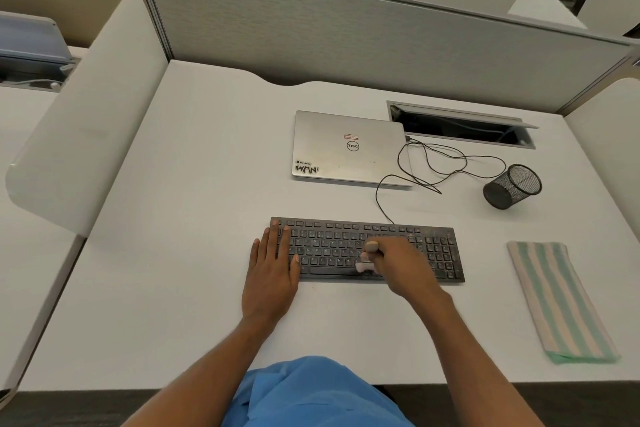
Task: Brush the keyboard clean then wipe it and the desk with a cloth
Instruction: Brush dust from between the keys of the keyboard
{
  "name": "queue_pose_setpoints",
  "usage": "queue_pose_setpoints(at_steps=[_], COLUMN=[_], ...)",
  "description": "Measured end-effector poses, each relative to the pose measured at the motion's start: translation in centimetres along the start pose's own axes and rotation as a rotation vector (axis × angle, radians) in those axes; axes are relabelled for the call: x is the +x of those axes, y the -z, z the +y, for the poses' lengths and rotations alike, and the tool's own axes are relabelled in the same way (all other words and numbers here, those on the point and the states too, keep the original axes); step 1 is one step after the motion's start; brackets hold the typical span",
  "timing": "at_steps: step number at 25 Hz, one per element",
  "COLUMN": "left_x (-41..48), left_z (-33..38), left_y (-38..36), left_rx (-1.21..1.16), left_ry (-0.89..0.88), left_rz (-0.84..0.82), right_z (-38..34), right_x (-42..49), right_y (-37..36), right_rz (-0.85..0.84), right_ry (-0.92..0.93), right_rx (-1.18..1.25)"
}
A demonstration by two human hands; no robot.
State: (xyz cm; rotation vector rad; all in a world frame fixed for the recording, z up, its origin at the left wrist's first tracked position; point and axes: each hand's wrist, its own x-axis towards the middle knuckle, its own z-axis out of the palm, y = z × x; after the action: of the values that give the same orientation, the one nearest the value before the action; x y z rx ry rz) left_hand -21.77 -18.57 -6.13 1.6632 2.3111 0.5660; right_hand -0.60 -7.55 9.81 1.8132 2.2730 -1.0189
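Note:
A black keyboard [346, 239] lies on the white desk [194, 218], its cable running back to the laptop. My left hand [273, 267] rests flat with straight fingers on the keyboard's left end. My right hand [398, 267] grips a small brush [367, 259] with a wooden handle; its pale bristles touch the lower middle keys. A folded cloth [561, 302] with green and beige stripes lies on the desk to the right of the keyboard, apart from both hands.
A shut silver laptop [349, 149] sits behind the keyboard, with a loose black cable [450, 166] looping to its right. A black mesh pen cup [512, 185] lies tipped on its side. An open cable hatch [464, 126] is at the back right. Grey partitions border the desk.

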Motion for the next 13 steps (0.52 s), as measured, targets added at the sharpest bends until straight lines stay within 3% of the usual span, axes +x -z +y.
queue_pose_setpoints(at_steps=[4, 7, 13], left_x=[-0.1, -0.1, -0.1], left_z=[-0.1, 0.0, 0.0], left_y=[-0.1, -0.1, -0.1], left_rx=[0.001, -0.009, -0.005], left_ry=[-0.001, -0.003, 0.001], left_rz=[0.007, 0.009, 0.003], right_z=[3.1, 4.2, 0.5], right_x=[-0.6, -0.7, -1.5], right_y=[1.8, 2.3, -0.4], right_rz=[0.073, 0.177, 0.065], right_ry=[-0.131, -0.212, 0.024], right_rx=[0.122, -0.007, 0.255])
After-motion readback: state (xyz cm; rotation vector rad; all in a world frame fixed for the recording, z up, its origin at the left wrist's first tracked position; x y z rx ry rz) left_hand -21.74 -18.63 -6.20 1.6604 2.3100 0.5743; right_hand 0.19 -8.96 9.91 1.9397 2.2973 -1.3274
